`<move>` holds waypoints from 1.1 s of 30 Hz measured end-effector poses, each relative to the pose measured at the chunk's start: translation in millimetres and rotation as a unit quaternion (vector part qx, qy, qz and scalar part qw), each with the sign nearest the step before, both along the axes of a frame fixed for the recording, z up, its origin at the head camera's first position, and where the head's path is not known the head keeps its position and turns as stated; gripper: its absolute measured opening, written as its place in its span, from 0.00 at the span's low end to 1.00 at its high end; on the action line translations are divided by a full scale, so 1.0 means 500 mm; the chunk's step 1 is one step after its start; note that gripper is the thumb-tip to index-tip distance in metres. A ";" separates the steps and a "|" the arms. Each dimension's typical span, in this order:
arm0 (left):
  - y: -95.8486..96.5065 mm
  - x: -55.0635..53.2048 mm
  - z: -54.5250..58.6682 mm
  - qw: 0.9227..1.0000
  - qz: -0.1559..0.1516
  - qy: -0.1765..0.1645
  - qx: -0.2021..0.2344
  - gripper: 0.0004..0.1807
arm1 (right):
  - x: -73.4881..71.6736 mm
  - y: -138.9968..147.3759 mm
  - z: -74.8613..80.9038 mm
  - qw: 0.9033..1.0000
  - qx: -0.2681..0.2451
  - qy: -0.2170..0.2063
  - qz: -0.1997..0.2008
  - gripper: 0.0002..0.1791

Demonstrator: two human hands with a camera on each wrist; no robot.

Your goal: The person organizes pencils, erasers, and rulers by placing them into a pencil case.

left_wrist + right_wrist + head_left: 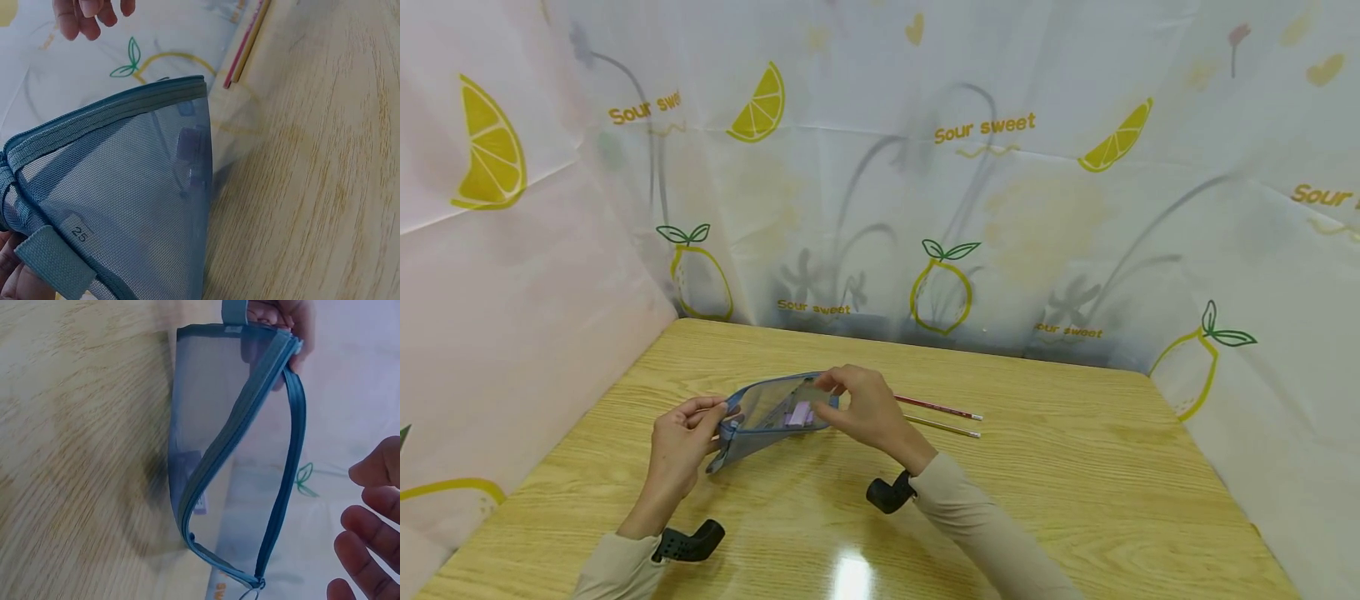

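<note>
A blue mesh zipper pouch [756, 448] stands on the table with its zipped mouth spread wide. My left hand [677, 446] pinches its left end, near the fabric tab [56, 262] seen in the left wrist view. Inside, toward the right end, lies a small purple and white block [801, 414], perhaps an eraser; the mesh blurs it. Over the pouch's right end hovers my right hand [872, 408], fingers loosely bent. In the right wrist view those fingers [372, 528] are apart from the pouch and hold nothing.
Just right of the pouch lie a red pencil [940, 407] and a gold pencil [943, 427], their left ends hidden by the right hand. A printed lemon curtain [865, 208] closes off the back and sides of the wooden table [1075, 467].
</note>
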State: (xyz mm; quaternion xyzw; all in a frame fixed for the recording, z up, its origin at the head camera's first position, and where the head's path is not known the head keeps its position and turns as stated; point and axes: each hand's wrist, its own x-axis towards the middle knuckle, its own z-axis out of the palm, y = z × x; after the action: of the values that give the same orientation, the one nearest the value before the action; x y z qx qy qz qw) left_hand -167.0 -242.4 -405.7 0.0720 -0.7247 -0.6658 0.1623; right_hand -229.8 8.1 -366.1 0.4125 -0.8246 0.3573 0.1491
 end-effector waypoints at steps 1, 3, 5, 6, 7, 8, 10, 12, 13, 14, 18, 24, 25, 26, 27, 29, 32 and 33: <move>0.000 0.000 0.000 1.000 0.000 -0.001 0.000 0.16 | 0.000 0.003 0.000 1.000 0.006 0.000 0.000 0.12; 0.000 0.000 0.000 1.000 0.001 0.000 0.003 0.16 | 0.001 0.008 0.000 1.000 0.018 0.001 0.001 0.13; -0.001 -0.001 0.000 1.000 0.002 0.001 0.005 0.16 | 0.001 0.013 -0.001 1.000 0.025 0.002 0.004 0.13; -0.001 -0.001 0.000 1.000 0.002 0.002 0.006 0.16 | 0.001 0.016 0.000 1.000 0.027 0.004 0.004 0.14; -0.001 -0.001 0.000 1.000 0.001 0.003 0.006 0.16 | 0.002 0.019 0.000 1.000 0.028 0.006 0.003 0.14; -0.001 -0.001 0.000 1.000 0.000 0.004 0.005 0.16 | 0.002 0.021 0.000 1.000 0.029 0.008 0.004 0.14; -0.001 -0.001 0.000 1.000 0.000 0.004 0.002 0.16 | 0.004 0.027 0.002 1.000 0.029 0.010 0.002 0.14; -0.002 -0.001 0.000 1.000 -0.001 0.004 0.001 0.16 | 0.006 0.033 0.006 0.999 0.032 0.013 -0.004 0.15; -0.002 -0.001 0.000 1.000 -0.001 0.004 0.001 0.16 | 0.006 0.036 0.007 0.999 0.034 0.015 -0.007 0.14; -0.002 -0.001 0.000 1.000 -0.001 0.004 0.001 0.16 | 0.007 0.039 0.008 0.999 0.037 0.017 -0.011 0.14; -0.003 -0.001 -0.002 1.000 -0.004 0.004 0.007 0.17 | 0.007 0.051 0.010 0.998 0.044 0.027 -0.026 0.13; -0.003 -0.001 -0.003 1.000 -0.002 0.002 0.000 0.16 | 0.002 0.070 0.008 0.998 0.039 0.033 -0.038 0.12; -0.002 -0.001 -0.003 1.000 0.001 0.001 -0.002 0.16 | 0.001 0.073 0.008 0.998 0.040 0.034 -0.039 0.12; -0.002 -0.001 -0.004 1.000 0.002 0.001 -0.005 0.16 | 0.001 0.075 0.008 0.998 0.042 0.036 -0.041 0.11; -0.002 -0.001 -0.004 1.000 0.003 0.001 -0.007 0.16 | 0.000 0.078 0.008 0.997 0.045 0.038 -0.042 0.11; -0.002 0.000 -0.004 1.000 0.005 0.000 -0.011 0.16 | -0.001 0.084 0.010 0.997 0.047 0.039 -0.045 0.11; -0.001 0.001 -0.004 1.000 0.006 -0.002 -0.017 0.16 | -0.003 0.092 0.011 0.997 0.048 0.040 -0.052 0.11; -0.001 0.001 -0.004 1.000 0.005 -0.002 -0.017 0.16 | -0.004 0.096 0.011 0.996 0.049 0.042 -0.056 0.11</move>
State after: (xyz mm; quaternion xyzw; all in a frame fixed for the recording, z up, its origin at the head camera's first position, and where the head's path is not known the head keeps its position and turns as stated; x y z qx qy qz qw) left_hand -166.5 -243.0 -407.9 0.0743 -0.7357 -0.6527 0.1652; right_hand -231.8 56.0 -360.4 0.3867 -0.8562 0.2898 0.1829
